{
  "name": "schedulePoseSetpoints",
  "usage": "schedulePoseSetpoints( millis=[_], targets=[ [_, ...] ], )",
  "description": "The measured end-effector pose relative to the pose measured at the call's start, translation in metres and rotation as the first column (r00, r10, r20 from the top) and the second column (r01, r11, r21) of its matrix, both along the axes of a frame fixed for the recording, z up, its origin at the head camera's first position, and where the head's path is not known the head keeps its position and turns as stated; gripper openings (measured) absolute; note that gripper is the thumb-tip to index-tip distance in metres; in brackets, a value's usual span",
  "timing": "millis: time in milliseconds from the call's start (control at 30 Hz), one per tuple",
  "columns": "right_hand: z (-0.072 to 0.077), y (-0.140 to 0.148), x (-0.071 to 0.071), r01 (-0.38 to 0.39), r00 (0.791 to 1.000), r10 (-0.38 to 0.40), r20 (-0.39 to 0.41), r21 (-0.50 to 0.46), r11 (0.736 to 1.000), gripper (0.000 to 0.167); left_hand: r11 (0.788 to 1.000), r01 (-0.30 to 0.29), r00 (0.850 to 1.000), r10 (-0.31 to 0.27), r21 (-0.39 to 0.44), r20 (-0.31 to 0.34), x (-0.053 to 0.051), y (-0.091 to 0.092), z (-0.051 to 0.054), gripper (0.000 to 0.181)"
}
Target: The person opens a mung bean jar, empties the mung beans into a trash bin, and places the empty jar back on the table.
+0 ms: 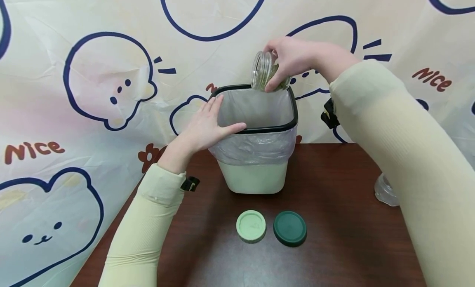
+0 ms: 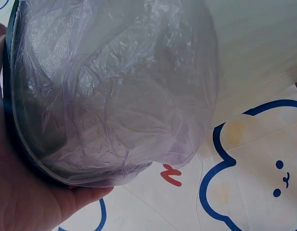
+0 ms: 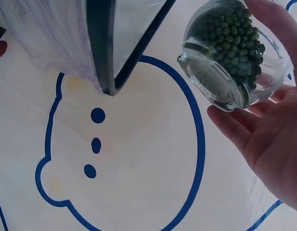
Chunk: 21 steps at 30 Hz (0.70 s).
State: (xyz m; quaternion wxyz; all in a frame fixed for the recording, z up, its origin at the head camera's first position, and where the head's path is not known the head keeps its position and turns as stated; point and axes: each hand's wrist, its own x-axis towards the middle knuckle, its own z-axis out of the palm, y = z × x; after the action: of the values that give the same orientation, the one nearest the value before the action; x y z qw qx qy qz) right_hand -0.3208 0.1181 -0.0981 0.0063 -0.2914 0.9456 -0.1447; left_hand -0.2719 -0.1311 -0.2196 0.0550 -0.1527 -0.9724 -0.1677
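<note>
My right hand (image 1: 291, 62) grips a small glass jar (image 1: 262, 70) tipped on its side, its mouth to the left, over the back right of the bin's rim. Green beans (image 3: 232, 41) lie inside the jar in the right wrist view. With fingers spread and straight, my left hand (image 1: 204, 124) rests on the left part of the black rim (image 1: 267, 130) of a pale green bin (image 1: 256, 177). A thin translucent bag (image 2: 134, 96) lines this bin and folds down over its outside.
A light green lid (image 1: 251, 226) and a dark green lid (image 1: 290, 228) lie on the brown table (image 1: 334, 254) in front of the bin. Another clear container (image 1: 386, 191) stands at the right, partly hidden by my sleeve. A printed cloth (image 1: 111, 81) hangs behind.
</note>
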Motion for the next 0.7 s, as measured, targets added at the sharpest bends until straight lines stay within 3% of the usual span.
schedulePoseSetpoints(
  millis=[400, 700],
  targets=[
    [-0.003, -0.004, 0.002, -0.005, 0.999, 0.001, 0.041, 0.086, 0.996, 0.092, 1.0, -0.006, 1.0, 0.006, 0.003, 0.003, 0.001, -0.002, 0.0, 0.112],
    [-0.006, -0.01, 0.003, -0.006, 1.0, 0.004, 0.018, 0.113, 0.994, 0.091, 1.0, -0.018, 1.0, 0.018, 0.001, 0.006, 0.0, -0.004, -0.001, 0.111]
  ],
)
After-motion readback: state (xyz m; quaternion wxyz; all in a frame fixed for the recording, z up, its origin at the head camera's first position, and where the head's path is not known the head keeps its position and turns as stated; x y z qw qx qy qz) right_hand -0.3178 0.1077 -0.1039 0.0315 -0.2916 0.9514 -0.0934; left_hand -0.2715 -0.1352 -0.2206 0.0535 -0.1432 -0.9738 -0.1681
